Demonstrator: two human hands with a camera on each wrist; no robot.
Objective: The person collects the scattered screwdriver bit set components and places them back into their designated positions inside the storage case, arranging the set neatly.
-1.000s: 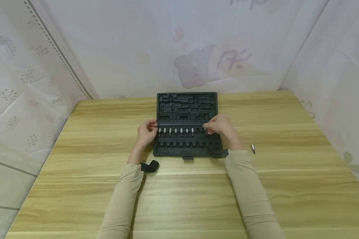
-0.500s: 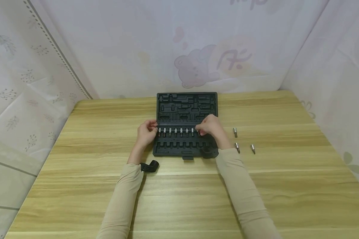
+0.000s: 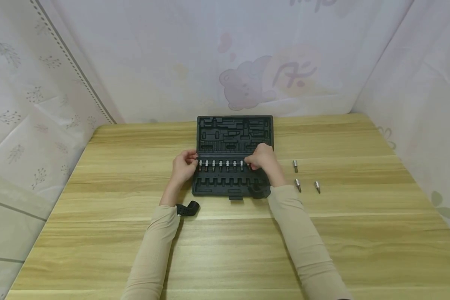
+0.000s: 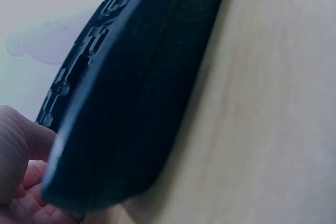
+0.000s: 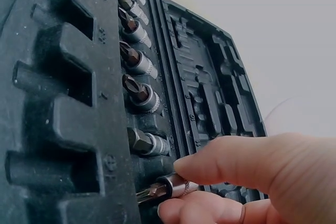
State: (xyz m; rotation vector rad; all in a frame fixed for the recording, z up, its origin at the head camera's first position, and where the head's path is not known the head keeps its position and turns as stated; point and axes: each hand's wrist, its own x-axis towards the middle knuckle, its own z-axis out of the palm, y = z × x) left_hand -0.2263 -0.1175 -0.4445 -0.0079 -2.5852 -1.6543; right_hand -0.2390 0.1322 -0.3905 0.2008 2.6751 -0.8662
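A black tool case (image 3: 225, 192) lies open on the table, its moulded lid (image 3: 234, 129) folded back behind it. Along the upper row of slots sit several bit sockets (image 3: 220, 165) with silver collars and darker tips. My right hand (image 3: 263, 160) pinches another bit socket (image 5: 176, 184) between thumb and fingers, at the right end of that row. Its tip lies down in the slot in the right wrist view. My left hand (image 3: 183, 168) grips the case's left edge, thumb and fingers on either side of the corner in the left wrist view.
Right of the case, three loose bit sockets lie on the wooden table (image 3: 225, 250): one farther back (image 3: 295, 166), two nearer, the left one (image 3: 298, 185) and the right one (image 3: 317, 187). A front row of moulded slots (image 3: 217, 181) runs along the case. Patterned curtains surround the table.
My right hand has moved left along the upper row with the bit socket, from a slot farther right, uncovering loose bit sockets on the table. My left hand stays at the case edge.
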